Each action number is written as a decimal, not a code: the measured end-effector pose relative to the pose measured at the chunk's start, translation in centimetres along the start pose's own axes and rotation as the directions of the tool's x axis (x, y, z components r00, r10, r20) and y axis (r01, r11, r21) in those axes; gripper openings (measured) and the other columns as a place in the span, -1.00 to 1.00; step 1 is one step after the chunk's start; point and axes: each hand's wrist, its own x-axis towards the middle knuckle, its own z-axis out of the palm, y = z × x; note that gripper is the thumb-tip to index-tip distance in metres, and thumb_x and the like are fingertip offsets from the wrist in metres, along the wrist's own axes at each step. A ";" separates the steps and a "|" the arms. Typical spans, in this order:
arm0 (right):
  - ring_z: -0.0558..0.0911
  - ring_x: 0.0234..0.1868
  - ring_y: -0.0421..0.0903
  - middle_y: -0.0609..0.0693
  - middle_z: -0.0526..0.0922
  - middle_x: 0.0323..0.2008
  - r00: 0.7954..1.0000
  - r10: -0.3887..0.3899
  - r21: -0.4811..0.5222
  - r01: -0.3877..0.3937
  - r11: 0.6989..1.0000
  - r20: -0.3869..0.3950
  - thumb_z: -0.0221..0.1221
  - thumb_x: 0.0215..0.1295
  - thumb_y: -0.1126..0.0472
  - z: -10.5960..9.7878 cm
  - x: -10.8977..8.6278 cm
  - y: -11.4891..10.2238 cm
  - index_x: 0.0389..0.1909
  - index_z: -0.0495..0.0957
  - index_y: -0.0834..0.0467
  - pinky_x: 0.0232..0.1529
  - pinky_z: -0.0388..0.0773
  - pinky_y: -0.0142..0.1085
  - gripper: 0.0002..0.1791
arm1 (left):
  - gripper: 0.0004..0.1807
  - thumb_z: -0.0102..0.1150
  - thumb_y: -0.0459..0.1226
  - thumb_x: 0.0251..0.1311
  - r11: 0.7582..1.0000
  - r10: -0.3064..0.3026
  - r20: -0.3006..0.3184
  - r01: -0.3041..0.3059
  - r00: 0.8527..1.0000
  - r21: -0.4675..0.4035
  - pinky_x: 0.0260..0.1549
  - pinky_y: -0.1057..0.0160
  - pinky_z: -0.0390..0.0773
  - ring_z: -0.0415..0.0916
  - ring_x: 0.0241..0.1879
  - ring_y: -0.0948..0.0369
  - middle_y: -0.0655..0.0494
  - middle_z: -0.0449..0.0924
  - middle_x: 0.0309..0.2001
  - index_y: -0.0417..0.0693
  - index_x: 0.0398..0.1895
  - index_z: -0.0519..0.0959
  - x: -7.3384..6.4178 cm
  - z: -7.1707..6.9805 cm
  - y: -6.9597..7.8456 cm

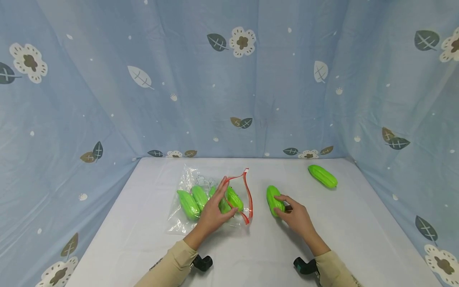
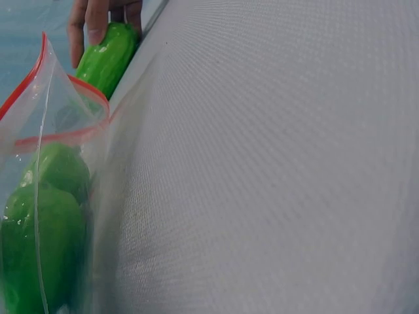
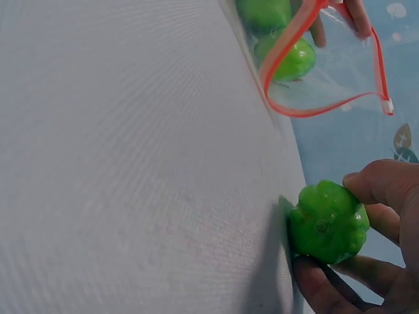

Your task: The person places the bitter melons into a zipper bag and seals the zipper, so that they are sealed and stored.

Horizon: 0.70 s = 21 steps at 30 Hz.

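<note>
A clear zip bag [image 1: 184, 225] with a red-edged mouth lies on the left of the table, several glossy green toy cucumbers [image 1: 188, 204] inside. My left hand [image 1: 214, 213] holds the bag at its mouth, thumb and fingers spread along the red rim, which stands parted toward the right. Right of the mouth, my right hand [image 1: 295, 215] grips another toy cucumber [image 1: 273, 199] between thumb and fingers. The right wrist view shows its lobed end [image 3: 327, 222] close to the tabletop. In the left wrist view, that cucumber [image 2: 108, 59] appears beyond the bag's opening [image 2: 91, 88].
One more green cucumber [image 1: 322, 176] lies at the far right of the white table [image 1: 251, 255]. A blue curtain [image 1: 201, 79] with leaves and flowers hangs behind the table and on both sides. Black wrist mounts [image 1: 202, 263] sit by the sleeves.
</note>
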 end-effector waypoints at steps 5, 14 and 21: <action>0.71 -0.14 0.04 0.21 0.67 0.10 1.000 -0.002 -0.010 0.002 1.000 -0.001 0.39 0.26 0.15 0.0 0.0 -0.1 0.23 0.62 -0.05 -0.41 0.62 -0.32 -0.51 | 0.00 0.46 -0.13 0.15 1.000 -0.003 0.003 0.003 1.000 0.001 0.40 -0.08 0.28 0.08 0.54 0.09 0.20 -0.05 0.63 -0.02 0.62 0.13 0.0 0.0 0.0; 0.72 -0.17 0.03 0.18 0.71 0.00 0.999 -0.038 0.001 0.038 0.999 -0.012 0.40 0.26 0.16 0.0 -0.1 -0.2 0.21 0.62 -0.04 -0.41 0.62 -0.32 -0.53 | 0.01 0.47 -0.13 0.15 1.000 -0.006 0.001 0.006 1.000 -0.025 0.40 -0.06 0.29 0.07 0.54 0.11 0.18 -0.04 0.63 0.00 0.62 0.12 0.0 -0.1 0.0; 0.73 -0.16 0.04 0.20 0.70 0.04 0.998 -0.065 0.000 0.065 0.998 -0.016 0.40 0.26 0.17 0.0 -0.2 -0.1 0.20 0.62 -0.03 -0.38 0.65 -0.32 -0.53 | 0.01 0.47 -0.12 0.15 1.000 -0.011 0.000 0.011 1.000 -0.020 0.40 -0.06 0.29 0.07 0.54 0.10 0.24 -0.06 0.63 0.01 0.62 0.12 -0.1 0.0 -0.1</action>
